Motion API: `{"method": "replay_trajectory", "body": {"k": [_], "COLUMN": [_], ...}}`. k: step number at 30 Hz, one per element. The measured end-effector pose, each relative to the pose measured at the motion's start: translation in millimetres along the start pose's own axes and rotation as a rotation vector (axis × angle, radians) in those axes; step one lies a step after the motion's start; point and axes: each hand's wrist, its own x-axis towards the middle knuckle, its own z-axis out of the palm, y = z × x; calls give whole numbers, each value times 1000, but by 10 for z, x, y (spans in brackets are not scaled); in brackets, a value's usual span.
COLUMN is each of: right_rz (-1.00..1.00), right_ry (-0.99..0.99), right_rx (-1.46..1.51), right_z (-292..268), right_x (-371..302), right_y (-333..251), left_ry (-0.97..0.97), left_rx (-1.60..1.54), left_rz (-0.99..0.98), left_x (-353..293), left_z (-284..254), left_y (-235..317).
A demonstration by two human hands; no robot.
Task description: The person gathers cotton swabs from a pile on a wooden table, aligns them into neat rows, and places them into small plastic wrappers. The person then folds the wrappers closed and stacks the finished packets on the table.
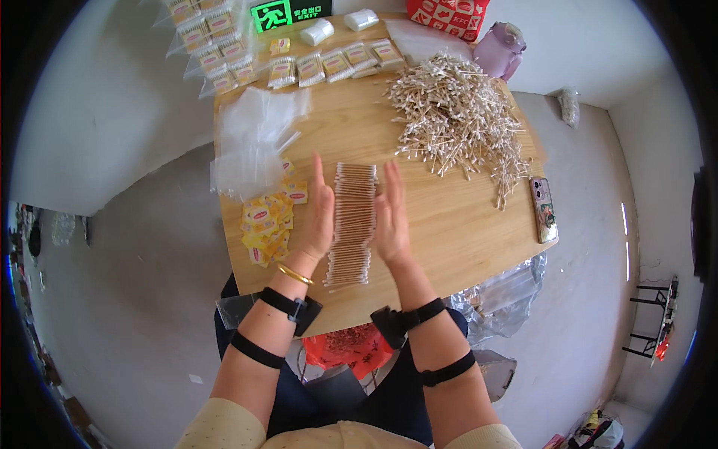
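On the wooden table point(329, 116), near its edge, lined-up cotton swabs point(354, 221) lie between the flat, parted left hand point(322, 215) and right hand point(391, 215). Open wood point(464, 224) spreads to the right.

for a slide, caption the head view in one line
Left hand and right hand flank a column of cotton swabs on a wooden table, with a loose swab heap beyond.

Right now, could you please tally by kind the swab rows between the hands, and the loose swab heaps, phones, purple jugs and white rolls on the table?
Swab rows: 1
Loose swab heaps: 1
Phones: 1
Purple jugs: 1
White rolls: 2
Total: 6
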Motion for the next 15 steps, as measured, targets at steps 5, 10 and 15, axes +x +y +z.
{"method": "replay_trajectory", "body": {"k": [5,10,15], "right_rz": [116,68,123], "right_ry": [-62,-134,-78], "right_rx": [47,-30,47], "right_z": [27,207,-211], "right_x": [333,360,46], "right_y": [-3,-80,-41], "left_ry": [-22,-30,1], "left_rx": [42,-57,-87], "left_rz": [-30,-30,55], "left_x": [190,267,-57], "left_z": [-2,92,-246], "left_y": [12,5,82]}}
